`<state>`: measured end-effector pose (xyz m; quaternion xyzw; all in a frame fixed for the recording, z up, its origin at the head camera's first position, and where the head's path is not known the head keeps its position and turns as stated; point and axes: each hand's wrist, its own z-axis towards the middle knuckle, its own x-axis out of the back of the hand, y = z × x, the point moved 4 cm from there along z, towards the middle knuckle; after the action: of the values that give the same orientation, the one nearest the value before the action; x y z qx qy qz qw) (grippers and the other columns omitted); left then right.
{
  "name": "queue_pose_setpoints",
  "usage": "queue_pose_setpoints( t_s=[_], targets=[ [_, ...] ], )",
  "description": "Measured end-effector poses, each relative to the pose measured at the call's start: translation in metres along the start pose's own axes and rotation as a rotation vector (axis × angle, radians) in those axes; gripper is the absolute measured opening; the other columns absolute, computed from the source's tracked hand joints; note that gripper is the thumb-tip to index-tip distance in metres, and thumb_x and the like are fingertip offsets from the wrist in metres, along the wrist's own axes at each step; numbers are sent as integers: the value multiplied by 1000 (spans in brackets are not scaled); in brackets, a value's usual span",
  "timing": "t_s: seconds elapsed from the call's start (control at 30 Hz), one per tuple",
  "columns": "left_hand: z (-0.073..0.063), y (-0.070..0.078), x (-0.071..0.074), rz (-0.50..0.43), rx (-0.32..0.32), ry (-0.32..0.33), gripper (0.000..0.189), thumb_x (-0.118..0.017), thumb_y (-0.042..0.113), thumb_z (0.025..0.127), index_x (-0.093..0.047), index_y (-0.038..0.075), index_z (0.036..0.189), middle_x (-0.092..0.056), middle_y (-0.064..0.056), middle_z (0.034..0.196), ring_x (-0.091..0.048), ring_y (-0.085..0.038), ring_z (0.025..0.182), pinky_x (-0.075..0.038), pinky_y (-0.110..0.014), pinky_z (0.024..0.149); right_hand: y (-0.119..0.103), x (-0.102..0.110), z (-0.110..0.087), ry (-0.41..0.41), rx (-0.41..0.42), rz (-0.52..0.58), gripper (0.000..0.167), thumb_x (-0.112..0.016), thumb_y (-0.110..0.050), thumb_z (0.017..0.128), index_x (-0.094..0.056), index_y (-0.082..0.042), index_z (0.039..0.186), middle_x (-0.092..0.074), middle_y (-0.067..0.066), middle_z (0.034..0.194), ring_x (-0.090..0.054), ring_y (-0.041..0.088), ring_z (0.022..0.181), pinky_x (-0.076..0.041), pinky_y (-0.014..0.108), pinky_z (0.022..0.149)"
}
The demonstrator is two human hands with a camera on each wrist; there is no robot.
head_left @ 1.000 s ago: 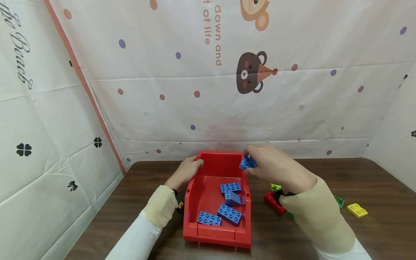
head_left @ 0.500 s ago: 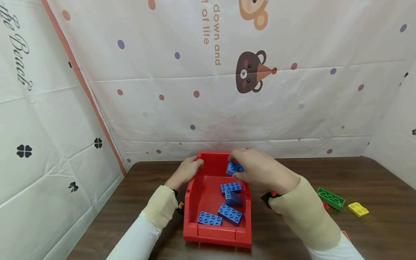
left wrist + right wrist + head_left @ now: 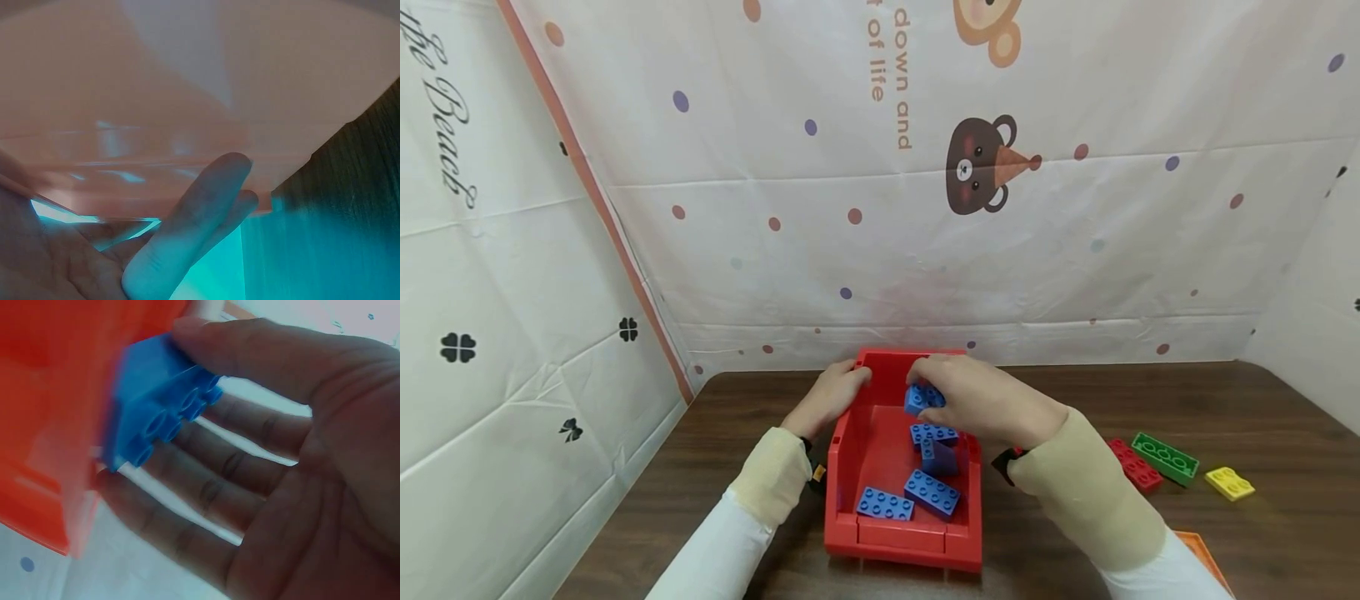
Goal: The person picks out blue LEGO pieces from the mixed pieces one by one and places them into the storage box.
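A red bin [image 3: 887, 538] stands lengthwise on the table, with several blue building bricks lying inside, among them a studded brick [image 3: 884, 504] and a sloped brick [image 3: 940, 458]. My left hand [image 3: 827, 398] grips the bin's far left rim; its fingers [image 3: 200, 206] lie along the outer wall in the left wrist view. Over the far half of the bin, my right hand [image 3: 988, 402] holds a blue building brick [image 3: 917, 399] between thumb and fingers. In the right wrist view that brick [image 3: 156, 381] is close by the bin's red wall [image 3: 37, 419], studs facing the palm.
To the right on the dark wooden table [image 3: 1037, 550] lie a red brick [image 3: 1135, 467], a green brick [image 3: 1165, 460], a yellow plate [image 3: 1229, 483] and an orange piece [image 3: 1204, 554], partly behind the right sleeve. A printed cloth [image 3: 775, 267] hangs behind the table.
My right hand has moved left with the blue brick, from the bin's right rim to over its inside. The left hand keeps its place on the rim. More loose pieces show at the right.
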<state>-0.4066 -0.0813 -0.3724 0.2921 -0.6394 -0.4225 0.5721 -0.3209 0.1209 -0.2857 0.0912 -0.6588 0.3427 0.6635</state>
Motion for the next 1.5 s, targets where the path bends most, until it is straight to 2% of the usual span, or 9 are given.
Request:
queue_pose_setpoints(
  t_s=[0.23,0.53,0.73,1.07,1.3,1.5],
  targets=[
    [-3,-1,4,-13,2,-5,33,-44,25,105,-64,2,119,-70,-14,106,-73,-35,88,-64,-38,73,3,-12,11,-17,7,9,45,-86,-17,89,-68,-8,130,-68,3,114,-64,17,100,-62,36,85],
    [-6,-2,7,-30,1,-11,32,-46,26,106,-63,3,119,-71,-16,107,-73,-40,92,-64,-39,73,6,-28,22,-58,13,36,46,-85,-17,90,-68,-8,132,-68,5,118,-62,20,103,-61,40,89],
    [-8,-1,9,-33,3,-10,30,-47,26,106,-63,3,118,-70,-14,105,-73,-38,91,-64,-40,72,8,-34,26,-65,21,38,47,-86,-17,89,-69,-8,131,-68,5,117,-62,20,102,-61,41,89],
    [-9,1,12,-28,16,-11,33,-47,26,106,-62,1,122,-70,-19,116,-73,-39,94,-65,-40,73,9,-43,29,-92,39,73,43,-85,-14,89,-70,-10,129,-68,3,117,-63,20,103,-60,44,92],
    [-9,2,10,-29,18,-6,35,-46,25,105,-63,1,125,-71,-18,115,-73,-41,95,-65,-41,74,7,-52,31,-94,65,25,48,-87,-16,88,-70,-10,132,-69,3,118,-64,21,106,-59,44,94],
    [-7,3,3,-40,20,-32,36,-46,25,105,-62,2,128,-71,-16,115,-74,-40,94,-65,-42,75,9,-54,25,-80,102,-19,52,-88,-17,86,-69,-10,134,-69,4,120,-66,22,108,-60,45,95]
  ],
)
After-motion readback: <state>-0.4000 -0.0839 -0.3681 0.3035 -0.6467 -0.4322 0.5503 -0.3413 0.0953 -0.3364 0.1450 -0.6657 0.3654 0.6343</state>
